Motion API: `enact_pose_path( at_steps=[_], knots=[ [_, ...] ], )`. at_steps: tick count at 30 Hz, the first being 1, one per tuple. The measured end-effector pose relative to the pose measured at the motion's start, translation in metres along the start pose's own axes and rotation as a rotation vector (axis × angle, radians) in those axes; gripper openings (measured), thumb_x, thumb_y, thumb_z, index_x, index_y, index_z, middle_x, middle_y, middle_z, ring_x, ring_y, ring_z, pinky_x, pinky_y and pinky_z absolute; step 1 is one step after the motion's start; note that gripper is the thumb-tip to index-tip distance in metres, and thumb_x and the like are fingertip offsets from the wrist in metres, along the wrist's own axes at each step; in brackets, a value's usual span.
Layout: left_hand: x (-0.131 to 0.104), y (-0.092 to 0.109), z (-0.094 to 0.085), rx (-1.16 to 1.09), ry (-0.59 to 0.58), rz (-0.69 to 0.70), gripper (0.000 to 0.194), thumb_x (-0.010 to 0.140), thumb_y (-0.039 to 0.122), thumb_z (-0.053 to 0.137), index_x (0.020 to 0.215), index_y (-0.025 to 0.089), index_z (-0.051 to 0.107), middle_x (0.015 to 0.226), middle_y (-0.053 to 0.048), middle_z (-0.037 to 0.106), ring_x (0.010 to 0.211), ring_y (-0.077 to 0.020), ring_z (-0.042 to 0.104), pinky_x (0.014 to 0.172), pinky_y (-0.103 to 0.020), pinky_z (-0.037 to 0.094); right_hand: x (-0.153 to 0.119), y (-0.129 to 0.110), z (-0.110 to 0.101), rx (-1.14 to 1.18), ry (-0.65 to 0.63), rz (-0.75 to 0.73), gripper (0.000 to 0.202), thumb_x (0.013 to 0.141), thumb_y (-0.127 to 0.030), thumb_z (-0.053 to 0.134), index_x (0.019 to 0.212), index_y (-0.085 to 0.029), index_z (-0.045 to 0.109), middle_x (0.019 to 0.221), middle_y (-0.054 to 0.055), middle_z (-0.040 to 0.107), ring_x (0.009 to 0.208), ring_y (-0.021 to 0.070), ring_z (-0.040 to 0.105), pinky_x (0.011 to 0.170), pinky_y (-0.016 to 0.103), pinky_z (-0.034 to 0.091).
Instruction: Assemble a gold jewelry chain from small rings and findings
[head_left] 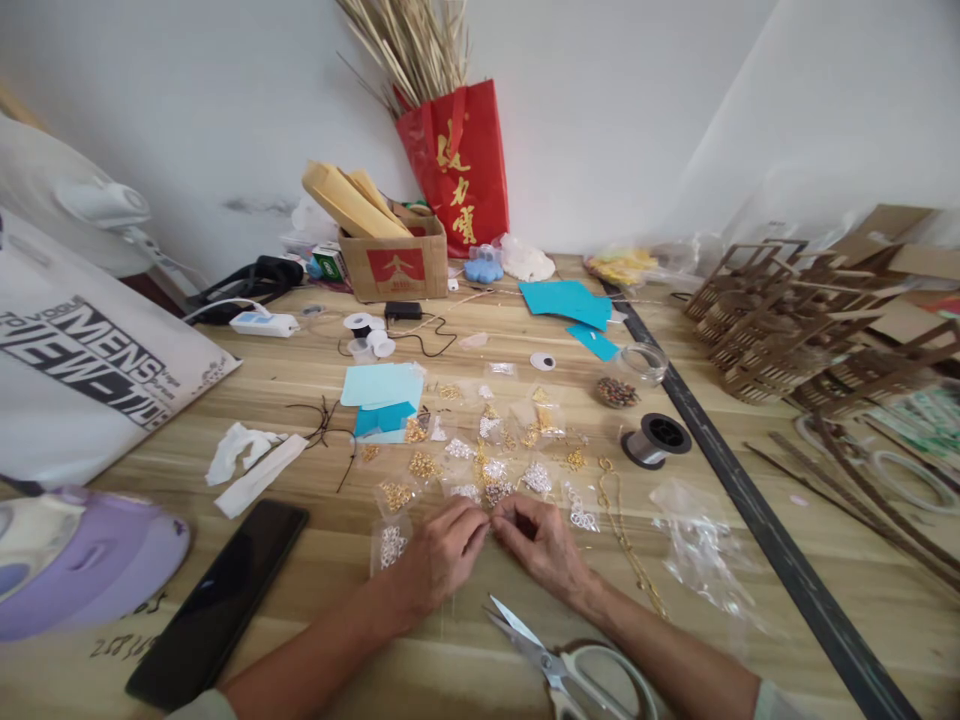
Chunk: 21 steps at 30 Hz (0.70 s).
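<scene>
My left hand [448, 545] and my right hand [534, 533] meet at the middle of the table, fingertips pinched close together. Whatever lies between them is too small to make out. Just beyond the fingers is a heap of dark beads [498, 492], with silver beads [536, 477] beside it. Gold beads [396, 495] and silver rings [391, 546] lie in small clear bags left of my left hand. Right of my right hand are silver links [581, 508] and a gold chain [619, 520]. Open scissors [555, 665] rest below my hands, near my right forearm.
A black phone [217, 600] and a purple-white appliance [97, 560] stand at left. At right are a wire spool [657, 441], crumpled plastic bags [701, 540], a black strip [750, 500] and wooden baskets [780, 320]. Behind are a cardboard box [395, 262] and a red bag [469, 170].
</scene>
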<state>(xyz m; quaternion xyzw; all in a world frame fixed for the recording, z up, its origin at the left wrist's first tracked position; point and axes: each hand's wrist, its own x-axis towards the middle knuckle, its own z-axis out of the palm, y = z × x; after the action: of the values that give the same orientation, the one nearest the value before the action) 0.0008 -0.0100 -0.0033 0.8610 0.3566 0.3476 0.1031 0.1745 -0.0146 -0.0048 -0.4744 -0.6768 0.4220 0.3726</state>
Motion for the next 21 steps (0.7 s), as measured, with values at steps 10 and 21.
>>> enact_pose_path(
  at_steps=[10,21],
  knots=[
    [0.0003,0.0009,0.001,0.144,-0.021,0.064,0.022,0.082,0.003,0.046,0.067,0.017,0.05,0.067,-0.003,0.055,0.064,-0.0151,0.054,0.058,-0.024,0.045,-0.0026,-0.0007,0.0045,-0.062,0.0,-0.051,0.016,0.085,-0.022,0.052,0.071,-0.017,0.06,0.06,-0.001,0.053,0.054,0.0114,0.045,0.052,0.023,0.034],
    [0.0026,-0.0066,-0.0012,-0.009,0.007,-0.094,0.019,0.074,0.002,0.048,0.062,0.017,0.049,0.064,-0.001,0.054,0.061,-0.0138,0.05,0.058,-0.023,0.039,-0.0007,0.0005,-0.0005,-0.099,0.021,-0.098,0.013,0.083,-0.016,0.051,0.075,-0.016,0.061,0.062,-0.001,0.055,0.056,0.0112,0.048,0.054,0.022,0.037]
  ],
)
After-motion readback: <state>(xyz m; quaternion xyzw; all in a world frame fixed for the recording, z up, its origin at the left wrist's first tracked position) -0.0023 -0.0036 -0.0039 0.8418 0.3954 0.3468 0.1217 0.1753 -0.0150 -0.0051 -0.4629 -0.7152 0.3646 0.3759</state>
